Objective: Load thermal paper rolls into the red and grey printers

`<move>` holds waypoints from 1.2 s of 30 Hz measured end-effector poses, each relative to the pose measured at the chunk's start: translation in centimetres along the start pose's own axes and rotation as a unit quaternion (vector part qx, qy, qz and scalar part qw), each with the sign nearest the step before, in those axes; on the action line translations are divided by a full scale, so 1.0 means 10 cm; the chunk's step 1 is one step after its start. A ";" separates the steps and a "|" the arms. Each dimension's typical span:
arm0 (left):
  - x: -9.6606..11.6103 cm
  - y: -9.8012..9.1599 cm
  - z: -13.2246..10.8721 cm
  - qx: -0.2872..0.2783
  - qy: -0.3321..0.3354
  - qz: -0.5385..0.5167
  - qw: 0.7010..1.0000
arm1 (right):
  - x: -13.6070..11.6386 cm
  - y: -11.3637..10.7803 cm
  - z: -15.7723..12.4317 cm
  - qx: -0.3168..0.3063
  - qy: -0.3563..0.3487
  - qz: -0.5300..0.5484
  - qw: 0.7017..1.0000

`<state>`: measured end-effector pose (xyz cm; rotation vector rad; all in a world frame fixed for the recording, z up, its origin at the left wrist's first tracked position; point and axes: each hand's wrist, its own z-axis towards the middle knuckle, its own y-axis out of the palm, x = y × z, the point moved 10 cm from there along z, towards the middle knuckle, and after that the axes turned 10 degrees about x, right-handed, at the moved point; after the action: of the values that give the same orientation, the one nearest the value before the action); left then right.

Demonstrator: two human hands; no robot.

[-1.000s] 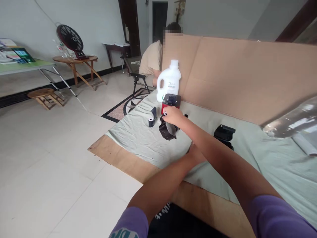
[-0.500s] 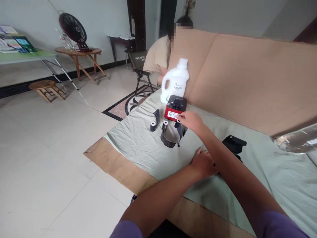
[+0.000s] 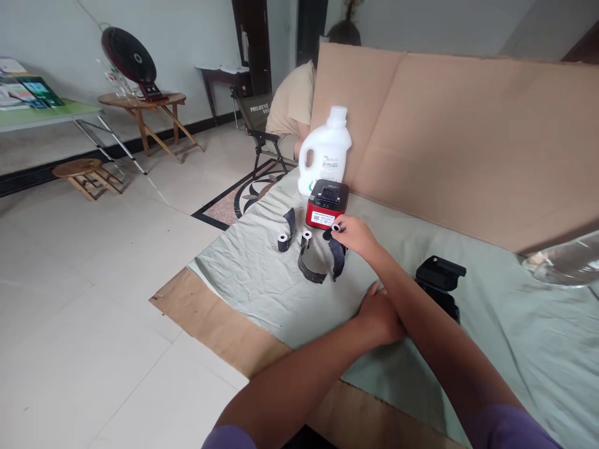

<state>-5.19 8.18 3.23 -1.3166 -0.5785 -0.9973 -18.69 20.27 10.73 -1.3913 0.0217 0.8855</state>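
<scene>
Overall, a wide desk spreads under a pale green cloth, with a tall sheet of cardboard standing along its far side. Beyond the near end of that sheet, a person in a beige shirt sits on a folding chair. On the cloth, a white jug stands upright against the cardboard, and a red and black box sits just in front of it. To the right lies a black case, its lid raised; its inside is too dark to read.

As for progress, two small rolls are set on end on the cloth, the left roll and the middle roll, each with a length of dark strip loose. A third roll is not yet released; it is just in front of the box, its own strip curling down beside the middle one's.

The right hand is nearly closed, thumb and fingertips pinched on the third roll. The left hand is low at the cloth, near the case and partly behind the right forearm; whether its fingers are spread or curled, I cannot tell.
</scene>
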 end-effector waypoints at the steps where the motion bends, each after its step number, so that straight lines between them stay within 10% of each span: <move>1: 0.02 -0.02 -0.01 0.004 0.007 0.008 1.000 | 0.01 -0.08 -0.04 0.019 0.009 0.063 0.998; 11: 0.14 -0.30 0.02 0.119 0.048 0.027 0.991 | 0.55 -0.95 -0.93 0.022 0.140 0.562 0.815; 18: 1.39 -1.23 -0.68 0.368 0.350 -0.044 0.860 | 1.03 -1.09 -1.21 0.019 0.200 0.610 0.766; 22: 1.50 -1.80 -0.32 0.390 0.269 -0.086 0.876 | 1.02 -1.03 -1.20 -0.014 0.197 0.659 0.726; 24: 1.23 -1.92 0.15 0.361 0.146 -0.099 0.916 | 0.95 -1.02 -1.21 -0.034 0.188 0.676 0.711; 28: 0.96 -1.52 0.83 0.108 0.070 -0.060 0.990 | 0.90 -1.02 -1.23 -0.030 0.178 0.697 0.694; 33: 0.97 -1.25 0.82 0.024 0.121 -0.044 0.991 | 0.93 -0.89 -1.24 -0.038 0.170 0.666 0.726; 36: 0.92 -1.21 0.77 0.030 0.126 0.010 0.991 | 1.09 -0.98 -1.22 0.008 0.171 0.585 0.793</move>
<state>-9.64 13.75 18.77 -1.1201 -0.3975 -1.1022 -0.06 16.37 10.57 -1.4443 1.2929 1.5936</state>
